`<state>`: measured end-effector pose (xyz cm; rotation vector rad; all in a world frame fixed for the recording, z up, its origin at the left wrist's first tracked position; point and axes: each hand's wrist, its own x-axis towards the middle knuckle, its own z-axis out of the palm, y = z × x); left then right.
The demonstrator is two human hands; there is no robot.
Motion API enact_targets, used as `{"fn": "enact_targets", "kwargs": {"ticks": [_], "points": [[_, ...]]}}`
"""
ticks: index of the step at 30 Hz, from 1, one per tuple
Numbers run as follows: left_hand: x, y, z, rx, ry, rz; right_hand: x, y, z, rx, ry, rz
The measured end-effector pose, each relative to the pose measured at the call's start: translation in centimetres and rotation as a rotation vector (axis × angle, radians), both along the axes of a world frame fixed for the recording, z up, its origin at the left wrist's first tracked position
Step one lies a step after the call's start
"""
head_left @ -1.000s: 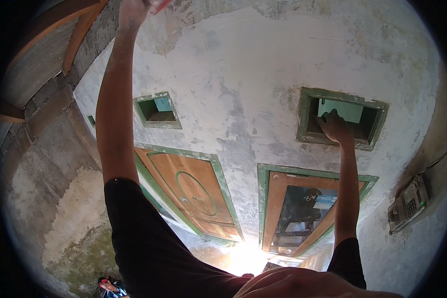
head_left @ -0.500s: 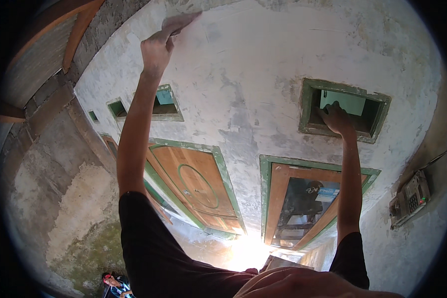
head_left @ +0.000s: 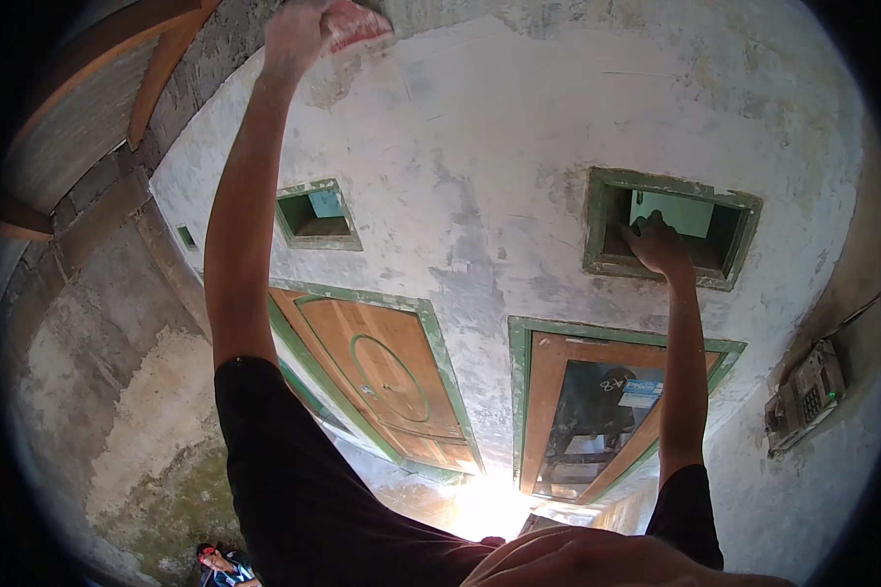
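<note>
My left hand (head_left: 297, 37) is raised to the top of the whitish wall (head_left: 519, 108), closed around a flat red putty spreader (head_left: 355, 26) smeared with white. The spreader is held at the wall's upper left, by a rough grey strip; its far edge is blurred. Over to the right, my right hand (head_left: 662, 245) reaches into a small opening with a green frame (head_left: 741, 240). Its fingers hook over the lower edge of that frame, and the fingertips are partly hidden inside the opening.
A wooden door (head_left: 372, 362) with green trim and a glazed door (head_left: 597, 411) stand below. A smaller green-framed opening (head_left: 321, 223) is at left. A meter box (head_left: 808, 396) hangs on the right wall. Another person (head_left: 223, 565) is low at left. Wooden beams (head_left: 162, 73) cross the upper left.
My left hand has moved up and slightly left with the spreader, whose red face now shows. My right hand stays at the opening; the view has shifted slightly.
</note>
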<state>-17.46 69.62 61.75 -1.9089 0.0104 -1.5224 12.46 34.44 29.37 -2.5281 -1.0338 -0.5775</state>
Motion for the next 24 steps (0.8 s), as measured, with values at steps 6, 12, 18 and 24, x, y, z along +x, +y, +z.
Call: {"fn": "enact_targets", "kwargs": {"ticks": [6,12,18,24], "points": [[0.6,2.1,3.6,0.063,-0.382,0.224,-0.4,0.3,0.4,-0.004,0.006,0.011],[4.0,-0.5,-5.4,-0.048,-0.367,0.061,-0.1,-0.3,0.0,-0.014,0.018,-0.016],[1.8,-0.2,-12.5,0.035,-0.266,-0.111,-0.8,0.4,0.8,-0.029,0.03,0.013],[-1.4,-2.0,-15.1,-0.075,-0.044,-0.054,1.2,0.5,-0.6,-0.094,-0.067,0.025]]}}
